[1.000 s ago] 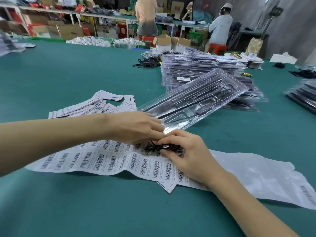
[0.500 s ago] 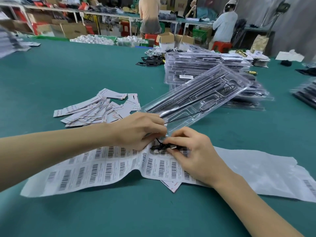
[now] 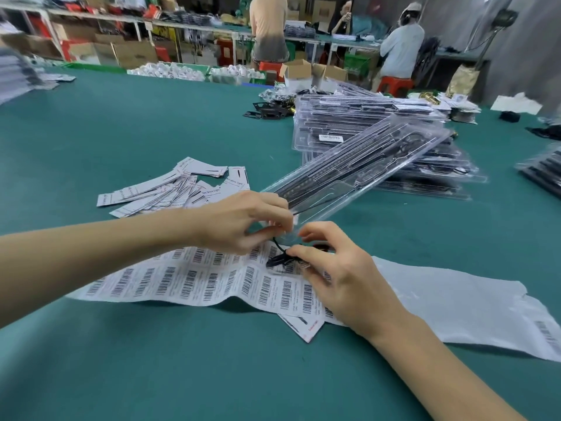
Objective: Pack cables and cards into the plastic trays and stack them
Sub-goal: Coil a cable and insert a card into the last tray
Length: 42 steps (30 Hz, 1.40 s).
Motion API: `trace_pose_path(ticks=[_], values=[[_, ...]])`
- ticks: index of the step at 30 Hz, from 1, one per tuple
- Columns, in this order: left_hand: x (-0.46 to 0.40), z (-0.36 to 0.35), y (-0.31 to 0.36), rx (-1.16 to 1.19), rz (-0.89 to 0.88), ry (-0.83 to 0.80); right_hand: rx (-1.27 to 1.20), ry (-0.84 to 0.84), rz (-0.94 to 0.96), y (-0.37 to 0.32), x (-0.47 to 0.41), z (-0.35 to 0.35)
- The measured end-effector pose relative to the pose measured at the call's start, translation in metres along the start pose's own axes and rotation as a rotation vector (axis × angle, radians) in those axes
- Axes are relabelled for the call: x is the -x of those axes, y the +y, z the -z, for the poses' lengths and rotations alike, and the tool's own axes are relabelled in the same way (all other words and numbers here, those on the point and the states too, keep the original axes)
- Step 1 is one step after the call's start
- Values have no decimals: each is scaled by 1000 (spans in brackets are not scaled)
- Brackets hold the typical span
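My left hand pinches the clear plastic tray; my right hand pinches a thin black cable above the green desk.

The cards bear partly legible "Drive Light".

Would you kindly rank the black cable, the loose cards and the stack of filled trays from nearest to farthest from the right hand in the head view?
1. Black cable: pinched in the right hand.
2. Loose cards: on the table, far left.
3. Stack of filled trays: farther back, right of centre.
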<state>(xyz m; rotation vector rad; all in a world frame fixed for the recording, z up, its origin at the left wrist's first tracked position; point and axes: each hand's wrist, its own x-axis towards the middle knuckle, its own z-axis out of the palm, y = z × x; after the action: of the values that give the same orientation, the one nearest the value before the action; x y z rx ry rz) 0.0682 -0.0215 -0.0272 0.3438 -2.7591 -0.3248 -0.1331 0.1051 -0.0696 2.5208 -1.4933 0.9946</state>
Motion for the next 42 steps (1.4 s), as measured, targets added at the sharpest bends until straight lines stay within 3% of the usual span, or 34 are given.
trace_pose_path(ticks=[17, 28, 42], values=[[25, -2, 9, 88, 40, 53, 137, -52, 170, -10, -7, 3], [33, -17, 11, 125, 69, 202, 102, -81, 95, -17, -7, 4], [31, -17, 15, 140, 88, 210, 157, -88, 136, -20, -8, 6]])
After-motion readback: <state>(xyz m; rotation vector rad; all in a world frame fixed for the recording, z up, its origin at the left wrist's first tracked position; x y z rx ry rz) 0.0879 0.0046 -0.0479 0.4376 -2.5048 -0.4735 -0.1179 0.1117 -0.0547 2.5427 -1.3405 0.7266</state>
